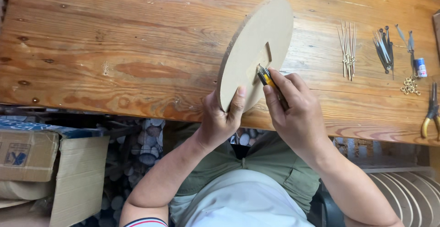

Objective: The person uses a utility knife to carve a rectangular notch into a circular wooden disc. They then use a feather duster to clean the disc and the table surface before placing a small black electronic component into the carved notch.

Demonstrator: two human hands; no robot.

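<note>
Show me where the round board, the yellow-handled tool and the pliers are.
round board point(250, 39), head view, on its flat pale face above the slot.
yellow-handled tool point(266, 77), head view, on the handle held in the right hand point(295, 114).
pliers point(432, 110), head view, near the pivot.
</note>
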